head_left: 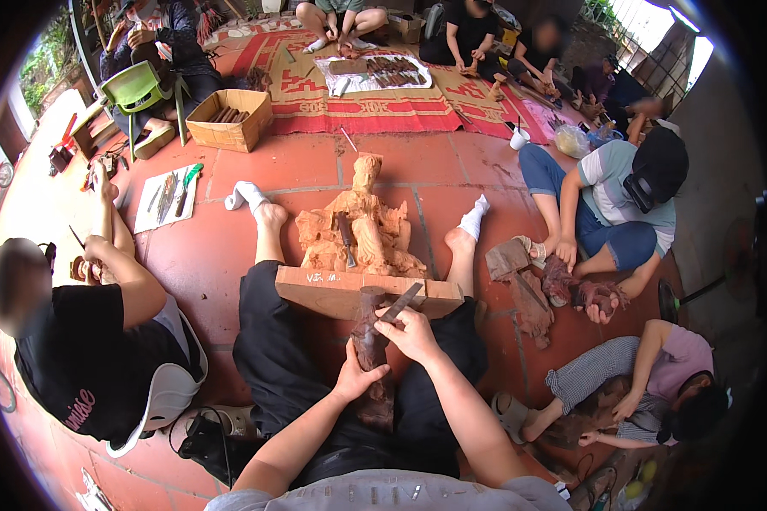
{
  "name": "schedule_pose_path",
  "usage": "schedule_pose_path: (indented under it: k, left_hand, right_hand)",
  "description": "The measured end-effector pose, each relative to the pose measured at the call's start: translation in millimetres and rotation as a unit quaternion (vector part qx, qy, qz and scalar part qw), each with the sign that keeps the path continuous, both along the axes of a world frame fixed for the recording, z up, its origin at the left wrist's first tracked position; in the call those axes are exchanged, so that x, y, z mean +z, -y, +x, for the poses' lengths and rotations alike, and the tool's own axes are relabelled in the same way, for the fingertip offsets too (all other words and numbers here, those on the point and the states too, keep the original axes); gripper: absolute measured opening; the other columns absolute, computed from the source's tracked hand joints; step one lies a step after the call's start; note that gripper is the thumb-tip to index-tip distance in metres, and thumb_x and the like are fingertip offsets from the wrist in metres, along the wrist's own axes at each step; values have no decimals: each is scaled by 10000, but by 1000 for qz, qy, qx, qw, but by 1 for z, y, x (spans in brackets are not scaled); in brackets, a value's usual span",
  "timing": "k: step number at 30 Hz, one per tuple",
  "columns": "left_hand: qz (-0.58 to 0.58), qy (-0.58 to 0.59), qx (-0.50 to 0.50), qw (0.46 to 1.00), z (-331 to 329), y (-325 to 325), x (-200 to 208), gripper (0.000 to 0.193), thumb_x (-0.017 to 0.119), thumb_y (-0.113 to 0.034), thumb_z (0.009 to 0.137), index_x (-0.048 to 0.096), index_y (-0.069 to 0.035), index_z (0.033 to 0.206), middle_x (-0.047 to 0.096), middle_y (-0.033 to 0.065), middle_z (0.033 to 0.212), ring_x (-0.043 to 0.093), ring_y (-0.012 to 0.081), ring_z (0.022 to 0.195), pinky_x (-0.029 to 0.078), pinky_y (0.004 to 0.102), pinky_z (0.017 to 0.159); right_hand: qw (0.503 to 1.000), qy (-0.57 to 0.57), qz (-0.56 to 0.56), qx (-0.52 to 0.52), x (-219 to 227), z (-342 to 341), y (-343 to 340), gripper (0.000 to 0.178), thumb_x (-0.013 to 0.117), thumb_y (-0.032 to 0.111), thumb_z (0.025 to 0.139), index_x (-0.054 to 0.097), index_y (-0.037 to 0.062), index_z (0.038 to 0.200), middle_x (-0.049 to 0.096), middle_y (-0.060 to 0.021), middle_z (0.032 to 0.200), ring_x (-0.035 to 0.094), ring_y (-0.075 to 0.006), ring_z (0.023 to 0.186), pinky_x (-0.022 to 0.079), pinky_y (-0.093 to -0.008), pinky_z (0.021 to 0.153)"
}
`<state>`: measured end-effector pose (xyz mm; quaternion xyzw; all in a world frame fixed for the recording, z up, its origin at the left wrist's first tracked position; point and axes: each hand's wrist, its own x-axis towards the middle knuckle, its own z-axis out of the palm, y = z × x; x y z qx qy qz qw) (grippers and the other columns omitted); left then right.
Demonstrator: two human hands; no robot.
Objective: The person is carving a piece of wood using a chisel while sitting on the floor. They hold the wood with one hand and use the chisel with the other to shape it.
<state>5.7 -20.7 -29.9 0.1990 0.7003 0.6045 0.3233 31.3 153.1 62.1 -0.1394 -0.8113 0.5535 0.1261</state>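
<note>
Between my knees I hold a dark reddish-brown wood carving [369, 341], tilted upright over my lap. My left hand [360, 375] is wrapped round its middle. In the fingers of my right hand [411, 335] is a flat dark bar-shaped tool [404, 301], close against the carving's upper part; whether it is a file or a chisel I cannot tell. Just beyond stands a large pale orange wood sculpture [366, 221] of a figure on a rough base. A chisel [345, 237] leans on its front. Nearest me is a thick wooden board [315, 289] with handwriting on its edge.
On my left sits a person in black [102, 332]; on my right, a person in a dark cap [622, 196] handles a dark carving [579, 289]. A cloth with tools [167, 198], a box of wooden pieces [230, 132] and a red patterned mat [315, 111] lie farther off.
</note>
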Motion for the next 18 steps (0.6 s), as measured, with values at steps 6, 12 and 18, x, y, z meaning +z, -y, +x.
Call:
schedule_pose_path:
  k: [6,12,18]
  left_hand:
    - [0,-12,5,1000,-2,2,0,1088,816,-379,721,108,-20,1465,546,233,1249,586,315,1134,478,379,941]
    - [11,-6,4,1000,0,0,4,1103,822,-380,708,107,-22,1467,534,230,1267,570,314,1156,463,389,963]
    - [-4,31,-4,1000,-4,0,13,1117,825,-378,704,97,-12,1469,516,235,1294,557,316,1174,454,387,981]
  right_hand:
    - [985,-18,155,72,15,3,6,254,749,184,814,689,2,980,651,-124,1086,632,-294,1023,504,-362,877]
    - [998,33,31,34,19,-3,0,186,704,179,843,682,18,934,649,-122,982,649,-279,920,505,-372,791]
    - [990,-2,125,62,23,-5,3,205,721,186,826,691,31,958,631,-115,1001,636,-267,958,502,-363,831]
